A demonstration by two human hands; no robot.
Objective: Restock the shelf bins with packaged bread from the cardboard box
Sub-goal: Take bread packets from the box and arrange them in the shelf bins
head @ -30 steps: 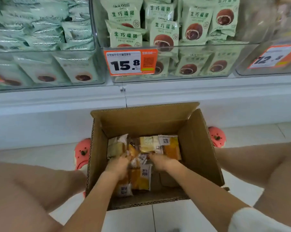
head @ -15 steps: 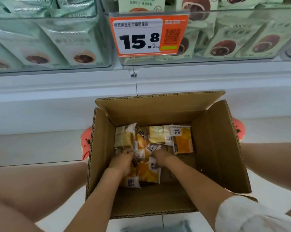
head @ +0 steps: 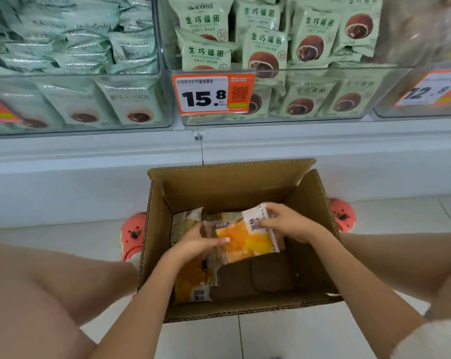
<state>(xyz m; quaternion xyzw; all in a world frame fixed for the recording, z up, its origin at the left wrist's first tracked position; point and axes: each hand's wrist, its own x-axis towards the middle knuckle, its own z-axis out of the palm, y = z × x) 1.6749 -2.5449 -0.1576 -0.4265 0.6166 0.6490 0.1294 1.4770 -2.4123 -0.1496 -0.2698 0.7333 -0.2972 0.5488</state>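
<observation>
An open cardboard box stands on the floor between my knees, with several packaged breads inside. Both hands hold a small stack of yellow-and-white bread packets above the box floor. My left hand grips the stack's left side, thumb across the top packet. My right hand pinches the white end of the top packet. Another yellow packet lies flat at the box's front left, and a pale one leans at the back left.
Clear shelf bins above hold green packets of chocolate buns. An orange price tag reading 15.8 hangs on the middle bin. My pink shoes flank the box on the white tiled floor.
Both hands have gathered packets and lifted them toward the box's right side; the right hand moved up and right. The camera has tilted up, so more of the shelf bins shows.
</observation>
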